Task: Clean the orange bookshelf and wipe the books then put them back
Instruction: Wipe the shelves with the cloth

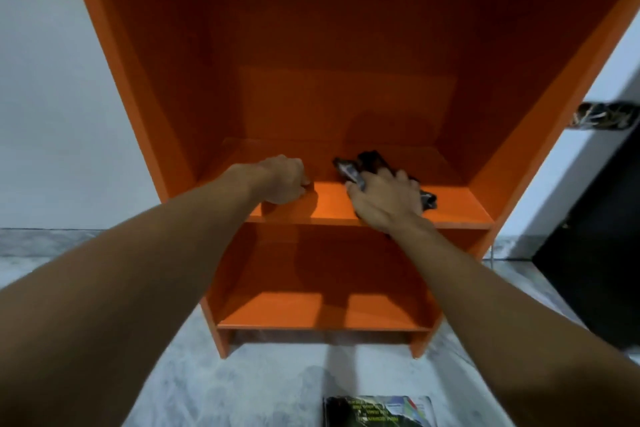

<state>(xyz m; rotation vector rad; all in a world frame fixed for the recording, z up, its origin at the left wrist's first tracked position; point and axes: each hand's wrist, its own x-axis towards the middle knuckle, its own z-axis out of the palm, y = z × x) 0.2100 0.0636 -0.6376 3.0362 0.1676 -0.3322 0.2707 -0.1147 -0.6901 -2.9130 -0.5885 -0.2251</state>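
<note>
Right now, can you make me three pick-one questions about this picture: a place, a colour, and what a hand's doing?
1. Where is the book? A in a hand B on the floor C on a chair
2. What colour is the bookshelf? A orange B blue C green
3. What is the right hand doing? A holding a cup B waving C pressing the dark cloth
Answers: B, it lies on the floor before the bookshelf; A, its panels are orange; C, its flat fingers press the cloth down.
</note>
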